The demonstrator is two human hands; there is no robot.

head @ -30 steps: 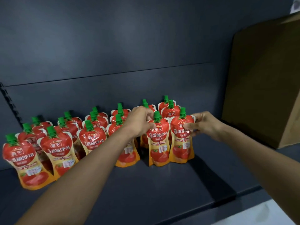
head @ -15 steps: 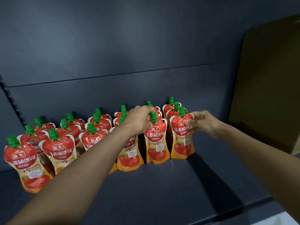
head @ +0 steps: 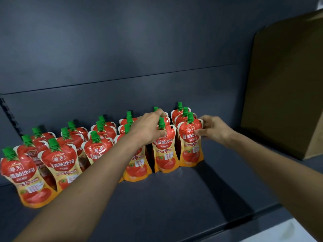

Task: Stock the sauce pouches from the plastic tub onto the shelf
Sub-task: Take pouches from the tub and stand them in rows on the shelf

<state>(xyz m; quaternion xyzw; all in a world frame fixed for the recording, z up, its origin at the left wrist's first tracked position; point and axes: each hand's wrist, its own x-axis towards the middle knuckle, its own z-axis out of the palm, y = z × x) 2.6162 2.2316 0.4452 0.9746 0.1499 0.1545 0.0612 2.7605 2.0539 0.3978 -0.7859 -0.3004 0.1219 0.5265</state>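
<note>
Both pouches at the right end of the front row have slid back since a second ago, and they now stand a little deeper on the shelf [head: 174, 198] than the front pouch to their left. The left hand [head: 148, 129] stays on the second-to-last pouch [head: 165, 154], fingers curled over its shoulder just below the green cap, gripping it. The right hand [head: 214, 128] is at the end pouch [head: 190, 147], fingertips closed on its upper right edge in a pinch. Both pouches stand upright, side by side, so close I cannot tell whether they touch. More stand directly behind each of them. Off to the left, the other pouches [head: 61, 165] stand in files running back toward the dark back panel [head: 122, 49], red and orange with green caps up. A cardboard box [head: 283, 84] sits on the shelf at far right, well apart from the end pouch.
</note>
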